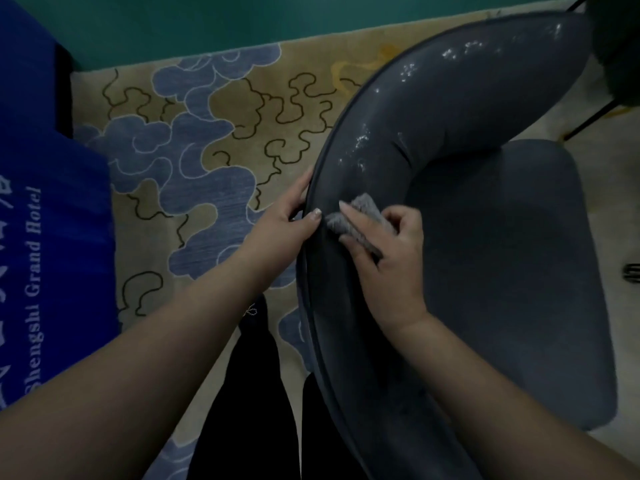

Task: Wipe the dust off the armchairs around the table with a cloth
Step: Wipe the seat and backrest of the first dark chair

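Right hand (384,258) clutches the small bunched grey cloth (356,216) against the curved grey-blue upholstered armchair (450,109) backrest; left hand (287,216) grips its piped rim. Risk: the small wad may skip the whitish dusty specks farther up the backrest, or slip over the rim onto the cloud-patterned beige-and-blue carpet (194,133).

Both forearms reach forward. My left hand (291,220) grips a rim, thumb on top; my right hand (388,258) curls, pinching, fingers bent.
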The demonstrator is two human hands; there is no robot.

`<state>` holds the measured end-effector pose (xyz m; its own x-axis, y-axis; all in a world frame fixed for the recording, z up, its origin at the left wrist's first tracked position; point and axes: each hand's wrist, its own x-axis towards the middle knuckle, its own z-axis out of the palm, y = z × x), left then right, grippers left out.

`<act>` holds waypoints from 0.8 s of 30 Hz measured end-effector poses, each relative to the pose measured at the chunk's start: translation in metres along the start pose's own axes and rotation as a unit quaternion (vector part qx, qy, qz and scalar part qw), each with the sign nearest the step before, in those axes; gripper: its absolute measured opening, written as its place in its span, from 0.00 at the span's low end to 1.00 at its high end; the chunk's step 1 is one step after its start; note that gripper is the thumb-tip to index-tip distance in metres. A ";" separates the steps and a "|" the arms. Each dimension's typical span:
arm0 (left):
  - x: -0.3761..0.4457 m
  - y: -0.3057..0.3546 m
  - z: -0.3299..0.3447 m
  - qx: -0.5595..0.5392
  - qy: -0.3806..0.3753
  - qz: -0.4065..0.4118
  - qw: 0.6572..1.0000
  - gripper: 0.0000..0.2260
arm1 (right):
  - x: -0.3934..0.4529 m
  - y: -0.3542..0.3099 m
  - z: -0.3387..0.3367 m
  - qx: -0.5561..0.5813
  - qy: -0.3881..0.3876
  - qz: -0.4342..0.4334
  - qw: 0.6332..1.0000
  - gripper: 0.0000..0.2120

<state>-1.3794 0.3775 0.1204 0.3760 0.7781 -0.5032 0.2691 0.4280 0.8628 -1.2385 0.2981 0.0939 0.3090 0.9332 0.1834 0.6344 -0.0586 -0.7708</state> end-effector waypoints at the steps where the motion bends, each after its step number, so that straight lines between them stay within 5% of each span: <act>1: 0.004 0.001 -0.002 0.003 -0.004 0.001 1.000 0.26 | -0.005 0.000 0.000 0.004 0.000 0.005 1.000 0.20; 9: 0.028 0.009 -0.018 0.008 -0.082 -0.004 0.997 0.30 | 0.062 -0.002 0.016 -0.048 0.071 0.033 0.996 0.18; 24: 0.065 0.023 -0.049 0.101 -0.245 0.011 0.964 0.42 | 0.056 -0.031 0.019 -0.070 0.042 0.092 0.992 0.19</act>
<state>-1.3925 0.4605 0.1097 0.7435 0.4549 -0.4901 0.4053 0.2764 0.8714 -1.2546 0.3586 0.1167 0.4831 0.8698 0.1009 0.6524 -0.2806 -0.7040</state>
